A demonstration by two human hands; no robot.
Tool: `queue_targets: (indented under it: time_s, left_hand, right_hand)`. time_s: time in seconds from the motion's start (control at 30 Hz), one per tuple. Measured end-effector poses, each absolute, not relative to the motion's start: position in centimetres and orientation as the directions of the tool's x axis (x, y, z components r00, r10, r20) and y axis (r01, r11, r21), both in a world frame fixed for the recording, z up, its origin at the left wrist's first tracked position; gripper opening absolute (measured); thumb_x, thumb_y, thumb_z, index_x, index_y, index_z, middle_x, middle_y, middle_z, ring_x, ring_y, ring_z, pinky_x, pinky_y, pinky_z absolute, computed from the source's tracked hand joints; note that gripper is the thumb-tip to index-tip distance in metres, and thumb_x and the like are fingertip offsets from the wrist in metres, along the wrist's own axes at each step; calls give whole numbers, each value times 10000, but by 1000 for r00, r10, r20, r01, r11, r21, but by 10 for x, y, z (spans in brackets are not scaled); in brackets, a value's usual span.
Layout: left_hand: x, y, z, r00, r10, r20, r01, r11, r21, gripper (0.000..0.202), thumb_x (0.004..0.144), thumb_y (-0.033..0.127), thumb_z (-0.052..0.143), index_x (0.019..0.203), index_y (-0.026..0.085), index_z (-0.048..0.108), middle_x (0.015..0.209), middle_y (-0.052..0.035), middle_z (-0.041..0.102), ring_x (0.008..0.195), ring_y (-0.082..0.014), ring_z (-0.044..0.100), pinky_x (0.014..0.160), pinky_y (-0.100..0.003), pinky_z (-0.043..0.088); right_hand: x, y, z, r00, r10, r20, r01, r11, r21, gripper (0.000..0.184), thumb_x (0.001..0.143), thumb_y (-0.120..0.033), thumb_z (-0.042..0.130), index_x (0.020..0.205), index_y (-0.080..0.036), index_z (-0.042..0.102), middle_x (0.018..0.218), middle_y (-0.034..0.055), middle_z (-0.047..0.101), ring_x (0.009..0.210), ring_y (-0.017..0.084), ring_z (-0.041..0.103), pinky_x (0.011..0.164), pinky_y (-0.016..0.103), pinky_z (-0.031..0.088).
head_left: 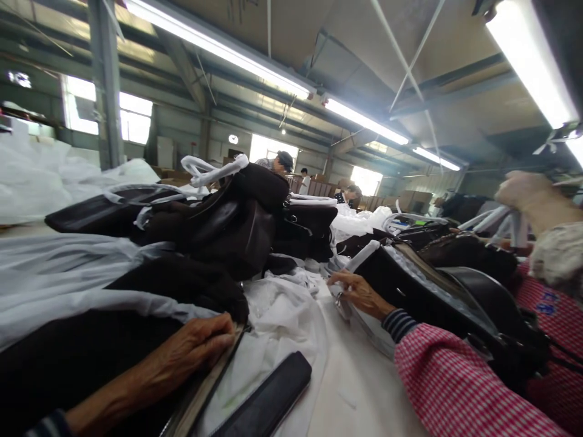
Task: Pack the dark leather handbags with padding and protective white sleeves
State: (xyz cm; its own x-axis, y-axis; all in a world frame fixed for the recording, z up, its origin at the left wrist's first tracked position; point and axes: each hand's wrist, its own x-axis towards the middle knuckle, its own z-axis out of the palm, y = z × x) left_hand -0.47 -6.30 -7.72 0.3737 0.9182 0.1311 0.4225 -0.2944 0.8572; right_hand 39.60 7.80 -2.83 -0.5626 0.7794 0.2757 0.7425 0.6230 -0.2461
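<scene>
My left hand [207, 343] is closed over the zipped edge of a large black bag [77, 370] at the lower left. White wrapping covers a handle of this bag. Beside it, a flat dark strap-like piece [268, 397] lies on white sheeting [291, 318]. My right hand [357, 294], in a striped cuff and red checked sleeve, is farther forward over the table. Its fingers are bent around a small shiny object, too blurred to name. Just right of that hand stands an open black handbag [410, 297] with clear plastic inside.
Dark bags [228, 224] with white-wrapped handles are heaped ahead. White wrapping material [59, 179] is piled at the left. At the right, a co-worker's raised hand [523, 188] is near more bags. Other people [277, 162] are in the background, beyond the heap.
</scene>
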Motion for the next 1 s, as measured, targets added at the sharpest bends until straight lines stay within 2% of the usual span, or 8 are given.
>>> queue_targets:
  time_s: [0.1,0.17,0.27,0.37,0.47,0.57,0.73,1.0]
  left_hand:
    - [-4,-64,-75,372,919,130,410,-288,865,387,952,555,514,787,206,531,707,25,504,660,-157,434,622,-259,336]
    - [-3,-65,-73,375,918,131,389,-284,876,397,971,553,507,796,197,527,719,27,499,657,-149,426,620,-258,341]
    - [-3,-66,-71,379,915,138,351,-280,893,408,982,548,514,793,186,516,708,34,482,638,-134,402,602,-254,332]
    - [-3,-68,-70,375,917,134,302,-258,918,410,958,557,550,807,177,523,682,40,477,607,-120,382,577,-248,311]
    - [-3,-67,-72,338,934,116,239,-205,949,420,929,583,574,842,174,536,652,45,486,564,-107,363,543,-240,285]
    - [-3,-63,-76,297,948,116,183,-176,967,412,912,577,589,851,173,537,627,48,496,532,-95,360,522,-233,264]
    - [-2,-63,-75,297,949,105,186,-165,969,427,898,584,604,850,164,544,617,50,497,525,-86,363,509,-226,258]
    - [-3,-64,-74,302,946,113,212,-182,960,441,922,593,584,864,157,556,615,51,501,529,-87,364,515,-224,266]
  right_hand:
    - [390,56,-1,-534,789,303,667,614,-422,225,918,-291,598,1050,-165,728,936,53,683,843,215,613,773,317,478]
    - [374,38,15,-586,781,217,618,604,-504,212,916,-350,641,986,-180,745,847,25,674,773,193,589,715,290,448]
    - [331,16,24,-713,699,65,572,632,-523,138,878,-280,667,865,-182,764,789,8,657,726,164,556,681,271,413]
    - [283,8,9,-785,618,32,476,637,-606,68,788,-205,709,752,-170,755,778,4,657,743,154,556,707,260,412]
    - [250,11,-15,-787,616,11,399,523,-754,34,708,-161,709,682,-160,731,690,-14,617,687,135,522,643,237,386]
    - [237,12,-30,-746,666,-9,367,400,-840,49,654,-137,710,690,-155,739,646,-23,616,657,129,518,613,222,382]
    - [240,13,-34,-732,681,8,375,412,-830,98,663,-151,724,752,-158,764,690,-16,651,676,132,541,624,221,400]
    - [234,-1,-34,-736,675,48,498,589,-637,203,710,-140,648,856,-205,772,835,0,735,815,188,635,748,262,458]
